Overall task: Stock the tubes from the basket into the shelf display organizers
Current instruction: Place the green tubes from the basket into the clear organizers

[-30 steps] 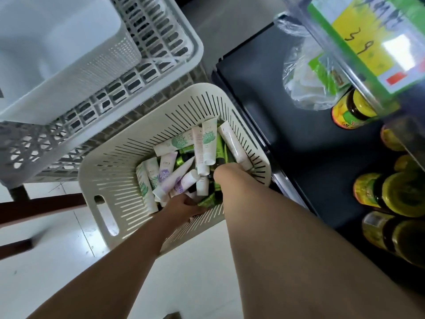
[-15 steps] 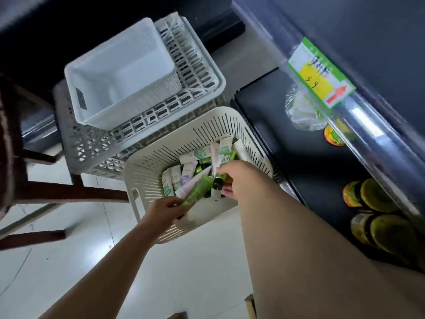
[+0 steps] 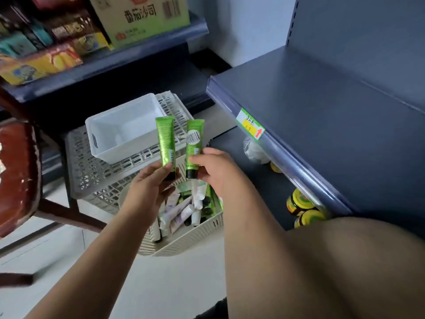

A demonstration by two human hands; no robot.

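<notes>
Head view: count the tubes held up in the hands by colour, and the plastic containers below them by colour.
Green tubes, one gripped in left hand, one in right hand: 2
White bin: 1
Grey lattice crate: 1
Cream slotted basket: 1
Total: 5

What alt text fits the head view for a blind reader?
The left hand holds a glossy green plastic tube upright and the right hand a second green tube, above a cream slatted plastic basket of more tubes. A dark blue metal shelf is at right.
</notes>
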